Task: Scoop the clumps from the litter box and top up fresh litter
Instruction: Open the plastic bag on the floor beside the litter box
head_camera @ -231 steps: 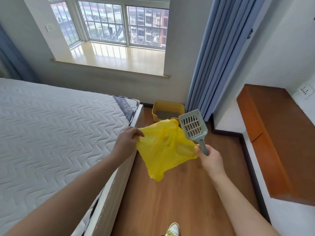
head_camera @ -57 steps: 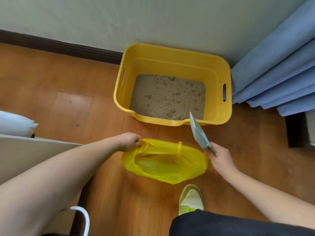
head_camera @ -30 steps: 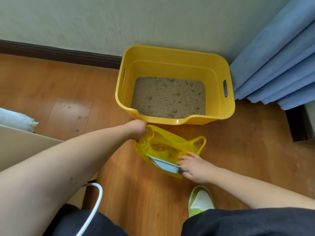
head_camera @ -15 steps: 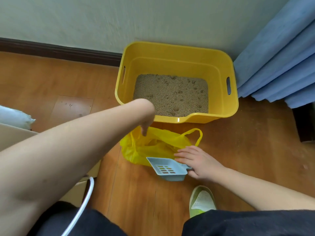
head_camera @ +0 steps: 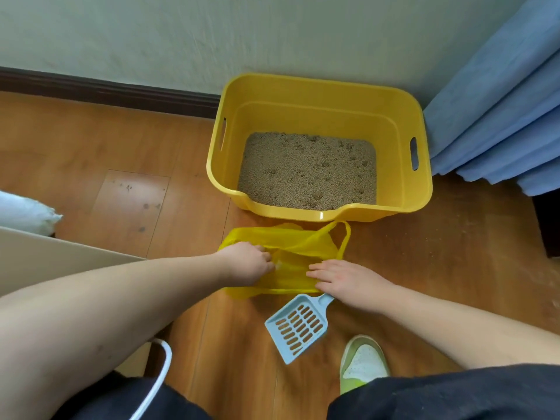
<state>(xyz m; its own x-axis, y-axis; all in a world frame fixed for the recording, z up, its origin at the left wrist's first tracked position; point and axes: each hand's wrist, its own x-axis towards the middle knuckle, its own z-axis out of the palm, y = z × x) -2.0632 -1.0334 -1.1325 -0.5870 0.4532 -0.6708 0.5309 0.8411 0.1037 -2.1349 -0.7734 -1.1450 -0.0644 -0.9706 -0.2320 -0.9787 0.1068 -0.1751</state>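
Note:
A yellow litter box (head_camera: pixel 421 165) stands against the wall, holding tan litter (head_camera: pixel 306 171) with small clumps and dents. In front of it a yellow plastic bag (head_camera: pixel 291 237) lies on the wooden floor. My left hand (head_camera: pixel 245 265) grips the bag's left side with curled fingers. My right hand (head_camera: pixel 345 280) rests on the bag's right side with straight fingers. A pale blue slotted scoop (head_camera: pixel 298 327) lies on the floor just below the bag, its handle end under my right hand.
Blue curtains (head_camera: pixel 497 116) hang right of the box. A dark baseboard (head_camera: pixel 106 89) runs along the wall. A white bed frame (head_camera: pixel 45 256) and a white sack (head_camera: pixel 24 213) are at left. My green-white shoe (head_camera: pixel 362 363) and a white cable (head_camera: pixel 157 377) are near.
My right hand has let go of the scoop, which now lies on the floor, and moved onto the bag. My left hand came down from above the box and took hold of the bag.

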